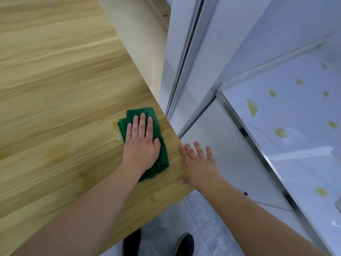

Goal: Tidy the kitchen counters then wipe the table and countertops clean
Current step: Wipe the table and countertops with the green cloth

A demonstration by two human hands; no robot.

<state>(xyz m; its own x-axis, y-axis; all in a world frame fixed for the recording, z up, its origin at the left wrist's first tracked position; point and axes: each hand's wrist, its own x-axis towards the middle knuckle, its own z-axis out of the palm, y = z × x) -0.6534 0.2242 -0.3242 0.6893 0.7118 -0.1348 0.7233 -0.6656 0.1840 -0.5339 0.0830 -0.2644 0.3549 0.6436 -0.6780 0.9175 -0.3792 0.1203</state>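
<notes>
**Left hand flat on a green cloth near the table's corner**

The left hand (141, 143) lies palm down on a folded green cloth (160, 156), fingers straight and close together, the thumb out to the right side. The cloth sits on the wooden table (60, 85), close to its right edge and near the corner that points toward the person. Parts of the cloth show beyond the fingertips and along the right side of the hand, down to the wrist.

The right hand (199, 163) rests at the table's right edge, fingers straight and slightly spread, reaching out past the edge over the white cabinet front (227, 154); its thumb lies on the tabletop. It holds nothing.

Several pale brownish stains (55, 154) mark the wood to the left of the cloth and nearer the person, and a small orange-brown smear (115, 124) shows just beside the cloth's left edge. A small whitish patch lies there too, though the blur leaves it unclear what it is.

To the right, well apart from the table, a white countertop (295, 145) with a metal edge strip carries scattered yellowish-green blotches (251, 107). Below, grey floor tiles (166, 228) and the toes of two dark shoes (182, 244) are visible.
</notes>
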